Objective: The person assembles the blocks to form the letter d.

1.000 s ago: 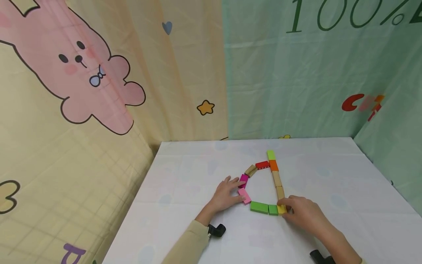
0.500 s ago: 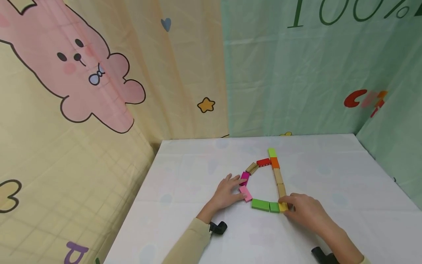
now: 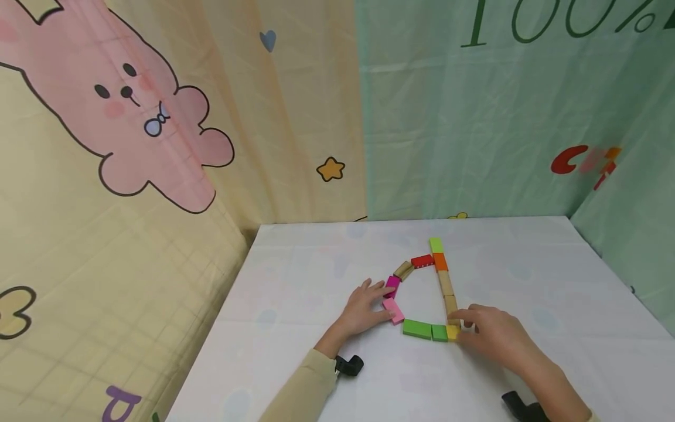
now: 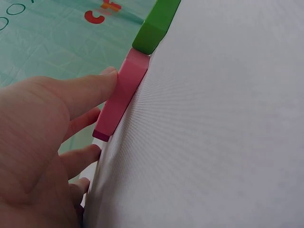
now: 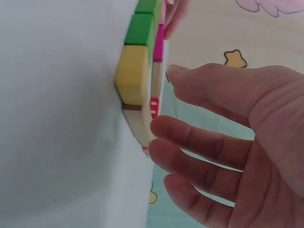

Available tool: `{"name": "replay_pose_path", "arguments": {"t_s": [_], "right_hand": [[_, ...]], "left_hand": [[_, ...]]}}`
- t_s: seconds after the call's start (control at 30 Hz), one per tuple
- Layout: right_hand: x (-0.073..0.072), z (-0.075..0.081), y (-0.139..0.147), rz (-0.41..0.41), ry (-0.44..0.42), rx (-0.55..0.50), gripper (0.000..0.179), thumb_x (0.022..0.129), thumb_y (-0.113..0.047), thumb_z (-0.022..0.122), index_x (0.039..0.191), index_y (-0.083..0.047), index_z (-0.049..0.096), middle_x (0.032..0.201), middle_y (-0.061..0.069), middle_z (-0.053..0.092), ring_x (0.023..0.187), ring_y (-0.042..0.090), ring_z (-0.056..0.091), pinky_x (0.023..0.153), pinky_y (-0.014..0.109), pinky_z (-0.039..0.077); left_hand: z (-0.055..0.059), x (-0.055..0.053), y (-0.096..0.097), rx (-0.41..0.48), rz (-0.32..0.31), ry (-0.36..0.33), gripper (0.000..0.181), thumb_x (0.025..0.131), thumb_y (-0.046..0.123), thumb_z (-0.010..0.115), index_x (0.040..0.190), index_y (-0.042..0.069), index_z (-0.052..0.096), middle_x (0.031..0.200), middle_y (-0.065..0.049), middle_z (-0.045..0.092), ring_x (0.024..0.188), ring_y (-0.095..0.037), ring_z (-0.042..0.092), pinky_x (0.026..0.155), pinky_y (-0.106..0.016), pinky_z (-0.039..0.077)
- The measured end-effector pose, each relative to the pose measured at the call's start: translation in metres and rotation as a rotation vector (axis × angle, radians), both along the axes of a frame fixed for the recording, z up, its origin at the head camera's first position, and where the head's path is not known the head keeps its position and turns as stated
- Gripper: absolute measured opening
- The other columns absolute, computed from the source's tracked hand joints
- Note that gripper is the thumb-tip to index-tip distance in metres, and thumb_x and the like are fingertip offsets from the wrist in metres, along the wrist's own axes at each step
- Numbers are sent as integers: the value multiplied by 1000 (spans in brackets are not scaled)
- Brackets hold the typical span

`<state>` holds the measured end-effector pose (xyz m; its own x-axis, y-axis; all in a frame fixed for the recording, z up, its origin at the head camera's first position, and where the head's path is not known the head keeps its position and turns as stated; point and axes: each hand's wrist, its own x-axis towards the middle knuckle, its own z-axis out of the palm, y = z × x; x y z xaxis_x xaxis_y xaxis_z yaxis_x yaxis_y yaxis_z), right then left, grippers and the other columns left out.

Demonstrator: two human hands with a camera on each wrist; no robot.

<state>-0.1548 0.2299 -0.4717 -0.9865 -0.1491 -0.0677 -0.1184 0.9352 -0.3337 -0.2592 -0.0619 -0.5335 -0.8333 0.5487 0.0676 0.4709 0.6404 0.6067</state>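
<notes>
- Head view: both hands rest on the white desk (image 3: 295,281) at a closed loop of coloured blocks. Left hand (image 3: 364,308) lies with fingers straight, its fingertips against the pink block (image 3: 393,310) and the magenta block (image 3: 391,286) on the loop's left side. Right hand (image 3: 493,334) sits at the near right corner, fingers loosely bent beside the yellow block (image 3: 452,332) and the wooden block (image 3: 450,305).
- Left wrist view: thumb (image 4: 90,88) presses the pink block's (image 4: 121,97) side; a green block (image 4: 154,28) follows it.
- Right wrist view: fingers (image 5: 204,142) spread and relaxed, holding nothing, just beside the yellow block (image 5: 133,73).
</notes>
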Motion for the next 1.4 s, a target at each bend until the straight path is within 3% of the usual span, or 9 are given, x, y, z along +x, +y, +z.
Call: {"name": "replay_pose_path", "arguments": {"t_s": [0.3, 0.53, 0.9, 1.23, 1.4], "right_hand": [[-2, 20, 11, 8, 164, 19, 36, 84, -24, 83, 119, -18, 75, 81, -7, 59, 70, 13, 52, 56, 26, 45], [-6, 25, 21, -22, 269, -2, 38, 86, -22, 81, 123, -17, 73, 84, -6, 62, 73, 16, 54, 55, 27, 44], [-10, 15, 32, -65, 258, -38, 41, 87, -20, 80, 126, -13, 70, 89, 0, 65, 74, 17, 54, 54, 28, 44], [-12, 11, 43, -63, 299, -63, 41, 88, -19, 78, 127, -10, 69, 96, 5, 68, 79, 20, 59, 53, 29, 44], [-13, 11, 47, -60, 315, -75, 41, 90, -20, 77, 129, -11, 68, 101, 7, 68, 82, 22, 60, 55, 30, 44]], "left_hand": [[4, -1, -3, 1, 5, -13, 62, 94, 46, 69, 150, 28, 51, 160, 2, 36, 153, -28, 13, 120, -54, 12], [9, -3, -4, 15, -11, -1, 61, 94, 46, 68, 150, 27, 51, 160, 0, 36, 153, -30, 13, 119, -56, 12], [0, -1, -1, 16, -12, 5, 61, 94, 47, 68, 149, 28, 51, 160, 1, 37, 152, -29, 15, 119, -56, 13], [2, 1, 1, 7, -11, 7, 61, 94, 46, 68, 149, 26, 52, 159, -1, 38, 152, -31, 16, 119, -57, 13], [5, 2, -3, 39, -11, -43, 62, 94, 46, 68, 150, 29, 50, 160, 0, 36, 152, -30, 14, 117, -60, 14]]}}
